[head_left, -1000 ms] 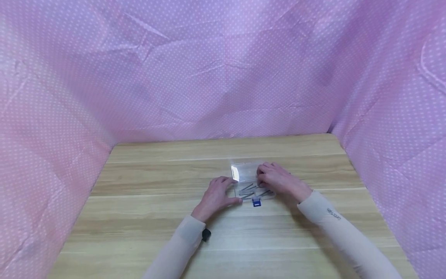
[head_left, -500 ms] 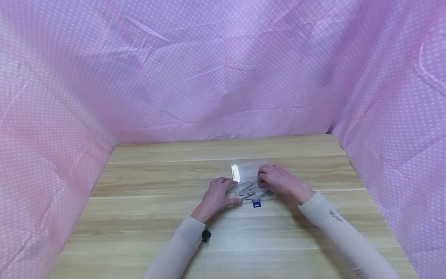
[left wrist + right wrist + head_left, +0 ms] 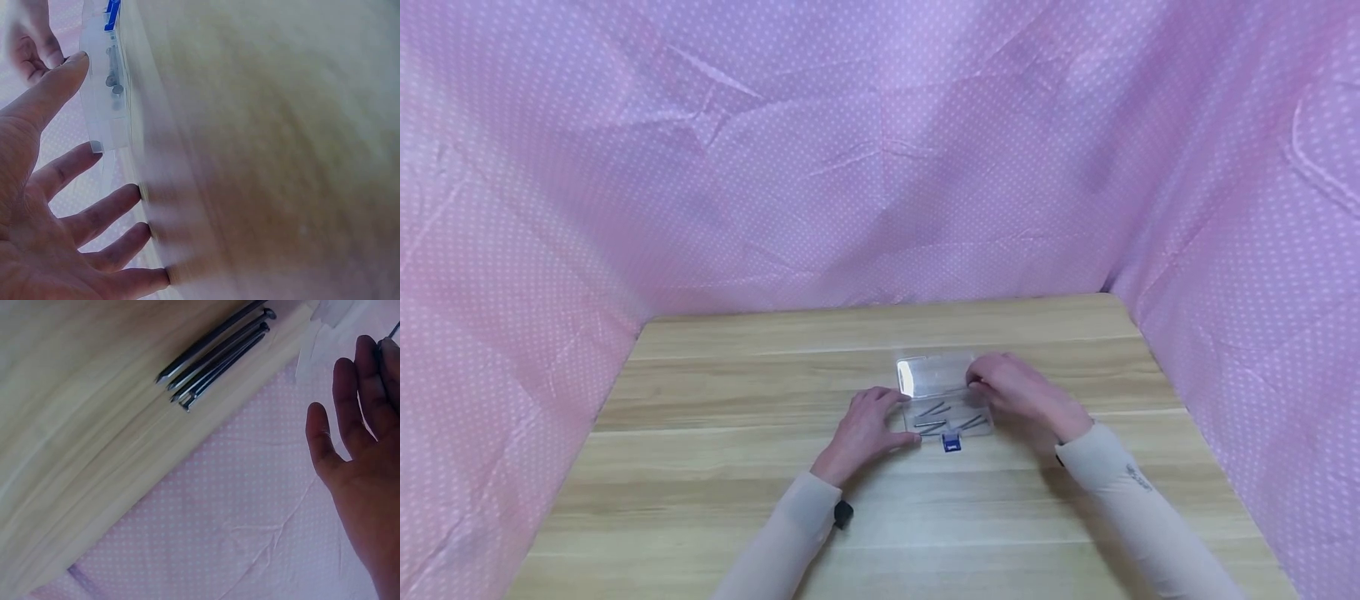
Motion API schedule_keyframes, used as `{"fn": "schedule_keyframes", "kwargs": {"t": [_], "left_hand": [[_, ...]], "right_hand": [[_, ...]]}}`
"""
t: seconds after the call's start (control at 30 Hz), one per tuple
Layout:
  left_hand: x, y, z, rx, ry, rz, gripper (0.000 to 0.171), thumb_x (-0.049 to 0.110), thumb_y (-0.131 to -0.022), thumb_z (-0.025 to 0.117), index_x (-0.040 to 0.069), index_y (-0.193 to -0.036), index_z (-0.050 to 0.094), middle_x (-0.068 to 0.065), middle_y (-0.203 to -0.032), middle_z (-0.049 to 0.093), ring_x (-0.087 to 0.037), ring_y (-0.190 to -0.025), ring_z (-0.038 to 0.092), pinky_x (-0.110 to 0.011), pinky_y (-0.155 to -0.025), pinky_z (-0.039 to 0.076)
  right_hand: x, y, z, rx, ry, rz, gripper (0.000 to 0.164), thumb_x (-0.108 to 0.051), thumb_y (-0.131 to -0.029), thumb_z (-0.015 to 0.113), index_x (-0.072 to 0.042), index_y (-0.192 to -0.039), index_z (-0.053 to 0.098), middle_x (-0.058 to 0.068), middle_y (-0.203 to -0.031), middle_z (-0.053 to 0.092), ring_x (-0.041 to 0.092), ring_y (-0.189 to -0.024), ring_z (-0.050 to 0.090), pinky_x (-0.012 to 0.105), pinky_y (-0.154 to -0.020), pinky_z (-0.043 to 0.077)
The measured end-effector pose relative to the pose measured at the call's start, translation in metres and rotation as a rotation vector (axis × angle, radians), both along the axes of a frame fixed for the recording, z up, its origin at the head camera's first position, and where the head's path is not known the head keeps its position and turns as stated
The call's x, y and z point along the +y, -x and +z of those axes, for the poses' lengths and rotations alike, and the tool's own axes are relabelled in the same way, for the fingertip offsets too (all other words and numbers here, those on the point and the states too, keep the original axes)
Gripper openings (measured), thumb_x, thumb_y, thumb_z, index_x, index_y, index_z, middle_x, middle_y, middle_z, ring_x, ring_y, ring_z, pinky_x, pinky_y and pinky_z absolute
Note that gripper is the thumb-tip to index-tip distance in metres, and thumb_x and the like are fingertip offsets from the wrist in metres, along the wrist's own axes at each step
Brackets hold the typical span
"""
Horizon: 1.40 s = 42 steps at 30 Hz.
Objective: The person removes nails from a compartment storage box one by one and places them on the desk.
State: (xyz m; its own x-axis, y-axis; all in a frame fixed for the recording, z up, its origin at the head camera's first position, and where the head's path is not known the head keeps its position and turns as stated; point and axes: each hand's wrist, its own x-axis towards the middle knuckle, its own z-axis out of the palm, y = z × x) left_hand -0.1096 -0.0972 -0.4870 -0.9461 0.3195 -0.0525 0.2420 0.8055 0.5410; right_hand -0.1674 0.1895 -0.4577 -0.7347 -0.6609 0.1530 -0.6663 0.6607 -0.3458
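A clear plastic box (image 3: 99, 119) lies on the table with its lid (image 3: 934, 377) folded back and a blue latch (image 3: 951, 442) at the front. Several nails (image 3: 931, 425) rest in its compartments. My left hand (image 3: 865, 427) holds the box's left end, thumb at the near edge and index finger at the far corner, the other fingertips on the table. Above the box's right end, my right hand (image 3: 1018, 387) pinches a thin dark nail (image 3: 395, 329) between thumb and fingers, mostly hidden by the hand.
Several larger-looking nails (image 3: 212, 340) lie side by side on the wooden table (image 3: 737, 467) in the right wrist view. Pink dotted cloth (image 3: 850, 167) hangs along the table's back and sides.
My right hand has lifted off the box's right compartments and shifted slightly right, so more nails show there. The left hand keeps its place at the box.
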Motion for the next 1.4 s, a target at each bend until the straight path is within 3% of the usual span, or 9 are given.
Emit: {"fn": "schedule_keyframes", "kwargs": {"t": [0.23,0.4,0.63,0.9,1.17,1.4], "left_hand": [[0.000,0.000,-0.001,-0.004,-0.005,0.000,0.071,0.052,-0.080,0.086,0.019,-0.139,0.064,-0.011,-0.143,0.057,-0.035,-0.134,0.048,-0.054,-0.111,0.044],[0.001,0.001,-0.002,-0.003,-0.002,0.001,0.071,0.052,-0.080,0.086,0.019,-0.139,0.064,-0.010,-0.143,0.057,-0.035,-0.135,0.047,-0.054,-0.111,0.044],[0.001,0.000,-0.001,-0.008,0.003,0.000,0.071,0.052,-0.080,0.086,0.019,-0.140,0.064,-0.010,-0.143,0.057,-0.034,-0.136,0.047,-0.053,-0.113,0.043],[0.001,0.000,0.000,-0.010,0.000,0.004,0.071,0.052,-0.081,0.086,0.019,-0.140,0.064,-0.010,-0.143,0.057,-0.034,-0.135,0.047,-0.053,-0.112,0.043],[0.001,0.000,0.000,-0.010,0.008,0.005,0.070,0.051,-0.081,0.086,0.019,-0.139,0.064,-0.009,-0.142,0.057,-0.033,-0.134,0.048,-0.052,-0.111,0.044],[0.001,0.000,0.001,-0.012,0.008,0.003,0.071,0.051,-0.080,0.086,0.019,-0.140,0.064,-0.010,-0.144,0.057,-0.034,-0.136,0.047,-0.053,-0.112,0.044]], "right_hand": [[0.014,0.004,0.000,0.082,0.055,0.010,0.008,0.002,-0.091,0.073,-0.005,-0.094,0.071,0.001,-0.085,0.067,0.018,-0.078,0.064,0.038,-0.073,0.058],[0.026,0.006,0.000,0.150,0.070,-0.001,0.007,0.002,-0.091,0.073,-0.003,-0.095,0.069,0.008,-0.092,0.069,0.029,-0.089,0.066,0.048,-0.085,0.057],[0.040,0.007,-0.001,0.183,0.086,-0.029,0.010,0.002,-0.090,0.075,-0.003,-0.097,0.069,0.010,-0.095,0.069,0.030,-0.094,0.064,0.049,-0.088,0.056],[0.052,0.009,-0.002,0.156,0.084,-0.071,0.008,0.000,-0.091,0.074,-0.003,-0.096,0.069,0.011,-0.097,0.069,0.033,-0.097,0.064,0.053,-0.091,0.054],[0.063,0.014,-0.008,0.189,0.076,-0.061,0.011,0.002,-0.088,0.077,-0.003,-0.095,0.070,0.011,-0.097,0.068,0.032,-0.093,0.064,0.051,-0.087,0.055],[0.069,0.017,-0.007,0.151,0.067,-0.080,0.009,0.000,-0.089,0.076,-0.004,-0.095,0.070,0.011,-0.098,0.068,0.034,-0.095,0.064,0.054,-0.088,0.055]]}}
